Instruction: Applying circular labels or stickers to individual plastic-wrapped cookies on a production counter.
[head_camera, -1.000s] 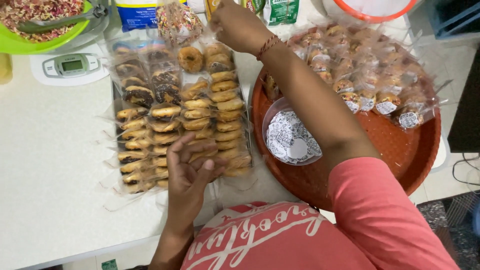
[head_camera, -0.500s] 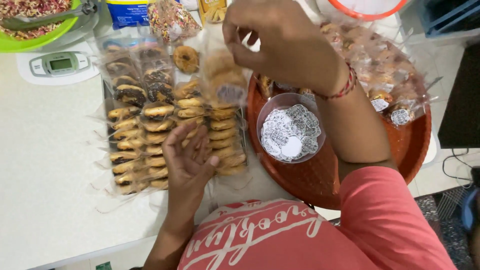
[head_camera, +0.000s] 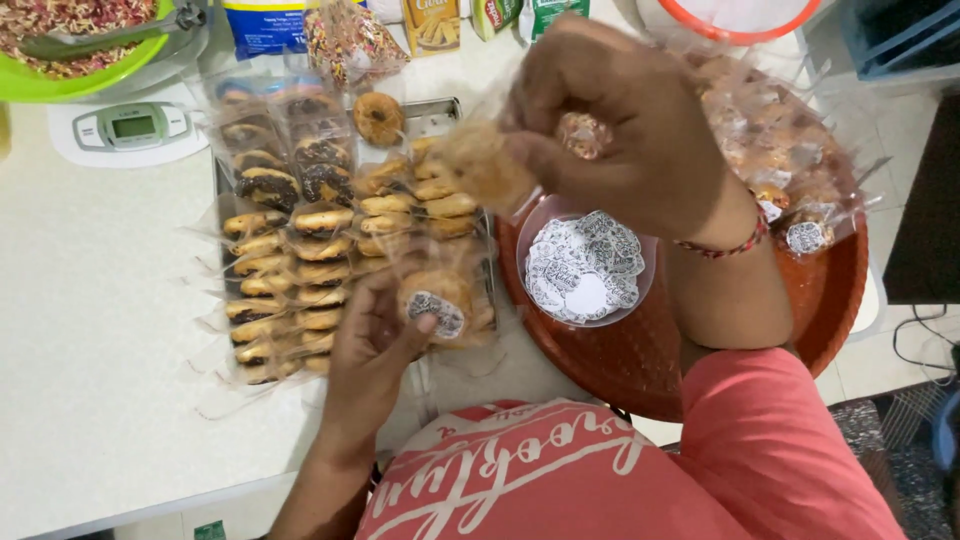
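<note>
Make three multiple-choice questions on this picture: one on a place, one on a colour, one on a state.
1. Where is the bowl of round stickers?
A. on the red tray
B. on the scale
C. on the floor

2. What colour is the plate at top left?
A. blue
B. green
C. black

3. What is the left hand doing?
A. hanging free
B. holding a spoon
C. pressing a sticker on a wrapped doughnut

Answers: 1 A, the bowl sits on the tray; 2 B, its rim is green; 3 C, the thumb rests on the sticker.
</note>
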